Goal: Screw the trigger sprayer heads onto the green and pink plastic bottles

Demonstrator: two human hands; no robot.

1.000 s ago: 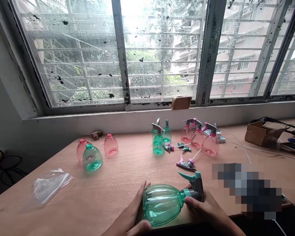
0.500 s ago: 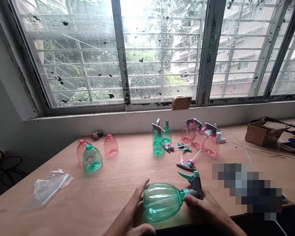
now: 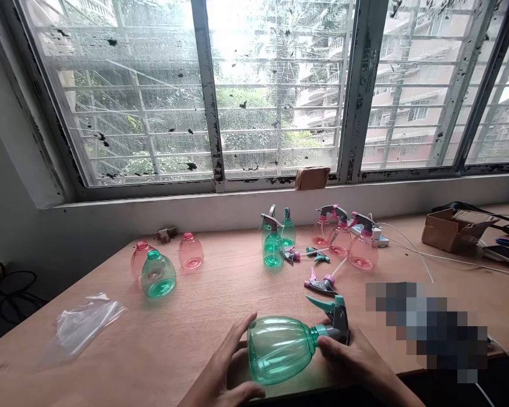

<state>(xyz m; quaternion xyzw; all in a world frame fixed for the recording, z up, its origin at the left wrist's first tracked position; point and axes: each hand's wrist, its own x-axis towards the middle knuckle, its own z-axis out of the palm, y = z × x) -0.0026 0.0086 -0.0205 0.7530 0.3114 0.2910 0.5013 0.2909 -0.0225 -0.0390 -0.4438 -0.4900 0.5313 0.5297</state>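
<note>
Left grip [image 3: 224, 367] cups the base [image 3: 253, 353] and right grip [image 3: 354, 356] clasps the collar [image 3: 320, 330], sensible holds for a probably light, slick green bottle [image 3: 284, 347].

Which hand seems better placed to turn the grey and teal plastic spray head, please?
Probably the right hand: it grips the spray head, while the left hand is loosely around the rounded clear green bottle.

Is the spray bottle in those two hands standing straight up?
No, the green spray bottle is tipped on its side between the left hand and the right hand.
</note>
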